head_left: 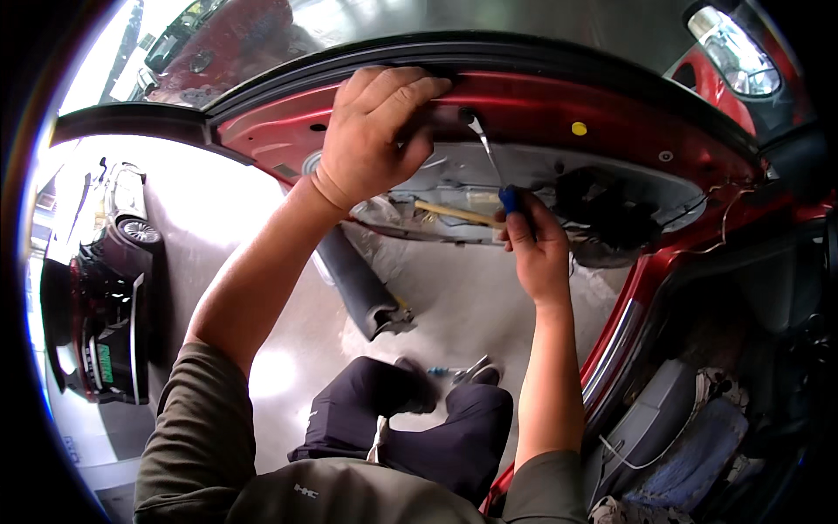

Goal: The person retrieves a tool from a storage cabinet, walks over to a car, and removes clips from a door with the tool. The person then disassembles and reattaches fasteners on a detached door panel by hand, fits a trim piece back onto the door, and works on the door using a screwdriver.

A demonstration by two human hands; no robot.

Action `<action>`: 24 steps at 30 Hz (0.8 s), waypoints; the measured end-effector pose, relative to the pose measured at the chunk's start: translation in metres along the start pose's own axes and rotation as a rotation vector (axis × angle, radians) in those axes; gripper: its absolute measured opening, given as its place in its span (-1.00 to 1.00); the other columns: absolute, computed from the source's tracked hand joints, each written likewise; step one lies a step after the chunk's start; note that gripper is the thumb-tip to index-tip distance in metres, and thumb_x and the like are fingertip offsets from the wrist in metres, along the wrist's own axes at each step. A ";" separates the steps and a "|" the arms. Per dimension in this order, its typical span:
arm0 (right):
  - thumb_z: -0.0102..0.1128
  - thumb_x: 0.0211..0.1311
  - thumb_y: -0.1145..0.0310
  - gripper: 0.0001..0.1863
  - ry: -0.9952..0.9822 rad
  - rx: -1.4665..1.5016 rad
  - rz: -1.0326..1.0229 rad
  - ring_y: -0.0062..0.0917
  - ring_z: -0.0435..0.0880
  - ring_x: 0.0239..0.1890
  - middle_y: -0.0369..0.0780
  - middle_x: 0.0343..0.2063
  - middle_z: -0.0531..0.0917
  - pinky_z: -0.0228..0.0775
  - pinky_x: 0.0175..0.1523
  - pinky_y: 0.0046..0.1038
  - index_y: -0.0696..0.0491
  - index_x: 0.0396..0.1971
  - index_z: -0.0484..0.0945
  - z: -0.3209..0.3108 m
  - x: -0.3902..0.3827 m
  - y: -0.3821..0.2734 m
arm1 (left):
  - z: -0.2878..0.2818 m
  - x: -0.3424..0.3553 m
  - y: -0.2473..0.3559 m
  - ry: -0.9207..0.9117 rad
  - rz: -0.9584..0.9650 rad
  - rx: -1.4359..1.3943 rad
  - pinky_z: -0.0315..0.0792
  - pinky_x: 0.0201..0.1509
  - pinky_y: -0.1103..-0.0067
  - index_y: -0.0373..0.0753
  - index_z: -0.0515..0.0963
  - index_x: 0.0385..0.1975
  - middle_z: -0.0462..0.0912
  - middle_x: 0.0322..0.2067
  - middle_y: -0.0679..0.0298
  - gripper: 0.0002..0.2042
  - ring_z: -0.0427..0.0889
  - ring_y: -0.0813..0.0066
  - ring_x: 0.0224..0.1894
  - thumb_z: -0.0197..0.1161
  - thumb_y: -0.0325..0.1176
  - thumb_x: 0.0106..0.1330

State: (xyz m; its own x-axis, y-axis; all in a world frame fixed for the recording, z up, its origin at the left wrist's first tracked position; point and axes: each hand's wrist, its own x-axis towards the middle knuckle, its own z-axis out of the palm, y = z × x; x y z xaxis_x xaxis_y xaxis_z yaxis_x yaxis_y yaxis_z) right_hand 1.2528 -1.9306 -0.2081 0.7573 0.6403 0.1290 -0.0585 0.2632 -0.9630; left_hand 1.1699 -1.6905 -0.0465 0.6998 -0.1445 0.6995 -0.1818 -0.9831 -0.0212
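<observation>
My left hand [375, 127] is closed over the upper edge of a red car door [532, 100], its fingers curled near the black window seal [489, 59]. My right hand [539, 244] grips the blue handle of a trim pry tool [491, 150]. Its metal shaft slants up and left, and the broad tip sits at a dark hole in the red panel. A yellowish stick [454, 212] runs beside my right fingers; whether they hold it, I cannot tell. Bare grey inner metal and a dark opening [607, 205] show below the red strip.
A long dark trim piece [360, 284] leans below the door. By my shoes lies a tool with a blue-green part [441, 371]. At right are the red door sill [611, 341] and the car seat [690, 445]. Another dark car [105, 297] stands at left.
</observation>
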 end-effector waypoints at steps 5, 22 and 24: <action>0.25 0.55 0.34 -0.66 -0.025 -0.222 -0.182 -0.69 0.58 -0.31 -0.32 -0.29 0.70 0.45 -0.12 -0.60 0.17 0.18 0.58 -0.008 0.012 -0.009 | 0.012 -0.004 -0.005 0.114 0.114 0.129 0.45 0.08 0.38 -0.15 0.71 -0.03 0.68 -0.05 0.22 -0.57 0.59 0.16 -0.06 0.44 -0.48 0.00; 0.21 0.45 0.26 -0.75 0.350 -1.112 -1.102 0.06 0.64 -0.20 0.00 -0.26 0.64 0.48 -0.11 -0.02 0.14 -0.09 0.53 -0.005 0.056 0.019 | 0.049 -0.027 -0.013 0.399 0.260 0.267 0.46 -0.02 0.33 0.06 0.70 -0.11 0.62 -0.13 0.37 -0.69 0.51 0.20 -0.16 0.47 -0.25 0.10; 0.20 0.45 0.26 -0.76 0.385 -1.111 -1.154 0.06 0.64 -0.18 0.00 -0.22 0.62 0.49 -0.13 -0.03 0.11 -0.09 0.54 -0.004 0.056 0.019 | 0.051 -0.024 -0.011 0.399 0.238 0.279 0.44 -0.01 0.34 0.09 0.70 -0.14 0.61 -0.14 0.40 -0.70 0.51 0.23 -0.16 0.48 -0.23 0.09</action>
State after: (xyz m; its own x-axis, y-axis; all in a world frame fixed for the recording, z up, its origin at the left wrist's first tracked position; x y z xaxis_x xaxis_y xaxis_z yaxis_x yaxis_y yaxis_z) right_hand 1.2965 -1.8926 -0.2201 0.1840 0.2352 0.9544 0.9535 -0.2787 -0.1152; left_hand 1.1905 -1.6815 -0.1001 0.3349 -0.3667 0.8680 -0.0748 -0.9286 -0.3634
